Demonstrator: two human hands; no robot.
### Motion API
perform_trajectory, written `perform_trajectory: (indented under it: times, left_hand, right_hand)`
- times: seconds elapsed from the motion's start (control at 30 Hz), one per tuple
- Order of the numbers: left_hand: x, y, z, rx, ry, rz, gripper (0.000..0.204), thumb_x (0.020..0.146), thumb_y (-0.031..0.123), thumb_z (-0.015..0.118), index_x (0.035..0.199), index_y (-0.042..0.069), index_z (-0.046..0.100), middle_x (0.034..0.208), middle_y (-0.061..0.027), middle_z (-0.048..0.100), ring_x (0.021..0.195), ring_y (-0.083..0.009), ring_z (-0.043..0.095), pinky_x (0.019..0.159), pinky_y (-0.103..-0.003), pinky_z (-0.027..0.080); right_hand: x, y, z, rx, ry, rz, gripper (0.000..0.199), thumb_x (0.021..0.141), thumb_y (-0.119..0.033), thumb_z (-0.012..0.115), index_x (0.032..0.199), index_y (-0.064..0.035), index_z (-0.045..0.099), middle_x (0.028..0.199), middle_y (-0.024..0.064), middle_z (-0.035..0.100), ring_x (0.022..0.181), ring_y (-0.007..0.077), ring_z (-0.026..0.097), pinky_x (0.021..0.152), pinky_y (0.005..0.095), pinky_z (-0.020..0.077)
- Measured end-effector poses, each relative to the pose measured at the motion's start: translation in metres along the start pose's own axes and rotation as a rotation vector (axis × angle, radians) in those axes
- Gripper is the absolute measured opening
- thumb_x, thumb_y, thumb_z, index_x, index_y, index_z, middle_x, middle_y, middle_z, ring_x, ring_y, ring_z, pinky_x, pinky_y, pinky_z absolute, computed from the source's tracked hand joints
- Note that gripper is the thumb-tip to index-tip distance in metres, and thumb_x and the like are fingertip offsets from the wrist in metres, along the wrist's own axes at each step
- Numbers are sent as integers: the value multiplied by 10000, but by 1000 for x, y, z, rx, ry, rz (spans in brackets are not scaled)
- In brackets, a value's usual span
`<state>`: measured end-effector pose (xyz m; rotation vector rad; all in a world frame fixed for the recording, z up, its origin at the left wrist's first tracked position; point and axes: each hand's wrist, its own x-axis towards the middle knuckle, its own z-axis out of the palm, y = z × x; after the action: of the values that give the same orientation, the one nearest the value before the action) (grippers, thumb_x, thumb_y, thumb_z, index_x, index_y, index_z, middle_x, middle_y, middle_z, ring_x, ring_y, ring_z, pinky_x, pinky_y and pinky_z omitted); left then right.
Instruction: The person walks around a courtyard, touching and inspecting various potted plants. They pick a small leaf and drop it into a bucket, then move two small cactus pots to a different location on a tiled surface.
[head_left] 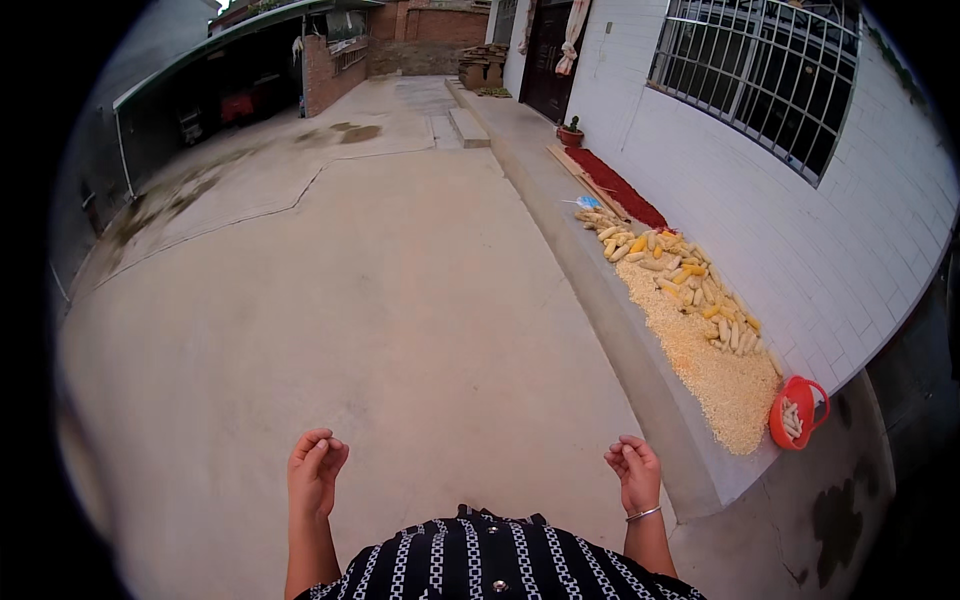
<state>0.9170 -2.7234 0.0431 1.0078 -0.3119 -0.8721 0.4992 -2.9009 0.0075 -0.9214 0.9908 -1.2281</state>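
I hold both forearms raised in front of my body. My left hand [317, 472] is over the concrete yard, its fingers curled in and the thumb tip against them, with nothing showing in it. To the right, my right hand [636, 474] has its fingers bent the same way, also with nothing visible between them; a bangle [644, 513] circles that wrist. Nearest to this hand is the raised concrete ledge [668, 440], on which a spread of loose corn kernels [712, 375] lies. Corn cobs [700, 290] are heaped along the wall side. Neither hand touches anything else.
A red basket [777, 420] with cobs stands at the ledge's near end. Farther along lie wooden planks [590, 182], a strip of dark red material [618, 188] and a potted plant [570, 136]. A barred window [760, 75] and a dark door [548, 60] line the white wall.
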Motion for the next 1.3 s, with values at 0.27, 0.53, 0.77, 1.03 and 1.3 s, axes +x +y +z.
perform_trajectory:
  times: [0.27, 0.53, 0.77, 1.03, 1.3]
  left_hand:
    - [198, 67, -59, -62, 252, 347, 155, 907, 121, 491, 1043, 59, 530, 868, -24, 588, 823, -130, 574, 838, -284, 475]
    - [482, 112, -60, -79, 276, 366, 156, 910, 122, 486, 1047, 61, 531, 876, -23, 578, 840, -117, 568, 831, -279, 475]
    - [779, 150, 62, 23, -52, 203, 133, 899, 80, 483, 1009, 39, 546, 845, -45, 590, 814, -132, 585, 831, -289, 488]
    - [1030, 113, 130, -44, -125, 75, 130, 894, 86, 492, 1001, 39, 548, 845, -46, 595, 794, -149, 602, 814, -305, 502]
    - [1243, 165, 142, -53, 14, 284, 164, 907, 103, 482, 1055, 45, 522, 871, -30, 571, 829, -124, 568, 835, -284, 490]
  right_hand:
    - [261, -3, 274, 3, -467, -43, 172, 897, -60, 474, 1033, 4, 556, 893, 85, 610, 839, 175, 603, 804, 318, 505]
    - [456, 52, 400, -93, -306, 61, 178, 898, -69, 476, 1038, 6, 556, 898, 91, 615, 821, 189, 615, 798, 320, 506]
    - [601, 60, 476, 13, -81, -11, 188, 905, -77, 475, 1058, 4, 546, 895, 93, 618, 812, 181, 615, 794, 318, 510]
    - [812, 97, 538, -15, 134, 63, 182, 901, -64, 472, 1046, 11, 554, 899, 91, 615, 815, 173, 613, 791, 306, 514]
    - [1093, 64, 749, -13, -306, -46, 194, 893, -80, 493, 1049, 20, 552, 910, 97, 615, 837, 195, 613, 820, 324, 498]
